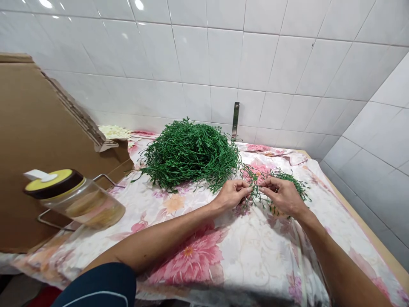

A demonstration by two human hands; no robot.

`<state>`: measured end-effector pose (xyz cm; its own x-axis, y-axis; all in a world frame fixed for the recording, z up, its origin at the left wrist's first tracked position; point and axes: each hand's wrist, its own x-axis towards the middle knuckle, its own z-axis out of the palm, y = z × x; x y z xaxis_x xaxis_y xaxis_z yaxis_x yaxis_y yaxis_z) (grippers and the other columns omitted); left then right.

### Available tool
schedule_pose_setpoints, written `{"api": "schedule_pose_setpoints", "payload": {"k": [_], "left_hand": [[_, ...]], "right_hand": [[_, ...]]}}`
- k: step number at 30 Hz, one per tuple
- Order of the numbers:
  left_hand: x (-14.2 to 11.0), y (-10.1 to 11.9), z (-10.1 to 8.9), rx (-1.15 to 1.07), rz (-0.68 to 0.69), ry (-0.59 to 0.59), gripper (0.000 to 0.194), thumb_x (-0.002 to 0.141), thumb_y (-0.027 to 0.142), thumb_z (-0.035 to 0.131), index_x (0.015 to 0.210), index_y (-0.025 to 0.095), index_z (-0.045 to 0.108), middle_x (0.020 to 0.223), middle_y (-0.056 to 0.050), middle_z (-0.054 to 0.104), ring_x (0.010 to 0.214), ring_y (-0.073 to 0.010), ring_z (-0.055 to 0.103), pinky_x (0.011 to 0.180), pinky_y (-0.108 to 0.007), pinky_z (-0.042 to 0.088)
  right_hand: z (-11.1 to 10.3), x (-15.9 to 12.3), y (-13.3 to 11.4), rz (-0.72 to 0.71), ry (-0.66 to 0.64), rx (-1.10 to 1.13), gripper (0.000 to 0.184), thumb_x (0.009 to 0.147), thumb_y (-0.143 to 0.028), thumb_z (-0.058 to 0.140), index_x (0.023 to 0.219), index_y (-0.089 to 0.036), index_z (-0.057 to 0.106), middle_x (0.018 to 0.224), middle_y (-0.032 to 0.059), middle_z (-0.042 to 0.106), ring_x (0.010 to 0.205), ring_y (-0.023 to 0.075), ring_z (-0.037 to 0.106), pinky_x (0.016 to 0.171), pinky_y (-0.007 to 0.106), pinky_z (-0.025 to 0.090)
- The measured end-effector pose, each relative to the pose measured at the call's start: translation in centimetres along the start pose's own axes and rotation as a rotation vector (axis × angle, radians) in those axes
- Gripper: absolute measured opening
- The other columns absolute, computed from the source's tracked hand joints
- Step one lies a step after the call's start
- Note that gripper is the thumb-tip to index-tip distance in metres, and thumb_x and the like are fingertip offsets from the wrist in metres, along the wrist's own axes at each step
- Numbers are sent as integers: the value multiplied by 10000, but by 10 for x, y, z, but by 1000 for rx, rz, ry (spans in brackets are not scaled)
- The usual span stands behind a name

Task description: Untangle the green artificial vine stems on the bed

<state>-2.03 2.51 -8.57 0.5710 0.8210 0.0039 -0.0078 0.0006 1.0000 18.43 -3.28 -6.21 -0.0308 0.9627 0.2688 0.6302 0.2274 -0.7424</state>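
Note:
My left hand [234,194] pinches a small bunch of thin green plastic sprigs [254,192] with little buds at their tips. From the right, my right hand [283,196] has its thumb and forefinger pressed together on the same sprigs, close to the left fingertips. Behind and left of my hands rises a large heap of green sprigs [191,153]. A smaller bunch of green sprigs [295,185] lies on the cloth behind my right hand, partly hidden by it.
A flowered cloth [249,256] covers the table. At left stand a clear jug with a yellow lid [96,204] and a cardboard box [41,149]. Pale yellowish pieces [115,132] lie behind the box. A metal bracket [235,121] is fixed to the tiled wall [191,55].

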Motion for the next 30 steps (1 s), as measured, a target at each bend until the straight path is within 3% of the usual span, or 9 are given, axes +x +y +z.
{"api": "schedule_pose_setpoints", "payload": {"k": [5, 12, 17, 25, 30], "left_hand": [[4, -4, -3, -87, -20, 56, 459, 728, 492, 794, 992, 138, 669, 639, 3, 646, 495, -93, 540, 489, -200, 366], [1, -3, -1, -28, -77, -50, 468, 721, 578, 794, 757, 149, 610, 554, 26, 571, 432, -73, 469, 454, -205, 338], [-1, 2, 2, 71, -99, -108, 514, 707, 614, 792, 864, 135, 689, 497, 55, 498, 401, -73, 421, 431, -211, 320], [4, -2, 5, -24, 1, 90, 507, 698, 608, 802, 748, 129, 645, 531, 69, 411, 479, -50, 294, 476, -217, 187], [2, 0, 7, 27, 67, 113, 502, 715, 600, 781, 702, 122, 625, 588, 45, 431, 545, -65, 323, 522, -221, 212]], "right_hand": [[1, 0, 2, -3, -27, 35, 210, 873, -398, 681, 871, -200, 753, 744, 11, 710, 638, 156, 591, 618, 279, 449], [3, -1, -2, -24, -25, 110, 190, 880, -359, 644, 856, -193, 733, 788, 21, 709, 703, 169, 606, 673, 291, 467], [6, -1, -3, -22, -49, 123, 177, 880, -347, 636, 864, -196, 730, 797, 21, 715, 709, 170, 613, 678, 291, 472], [5, -1, -1, -31, -50, 158, 271, 911, -420, 606, 775, -193, 662, 690, -11, 595, 640, 143, 514, 610, 269, 410], [10, -2, -4, -1, -26, 151, 302, 892, -482, 645, 843, -188, 698, 759, 17, 664, 674, 157, 549, 630, 277, 423]]}}
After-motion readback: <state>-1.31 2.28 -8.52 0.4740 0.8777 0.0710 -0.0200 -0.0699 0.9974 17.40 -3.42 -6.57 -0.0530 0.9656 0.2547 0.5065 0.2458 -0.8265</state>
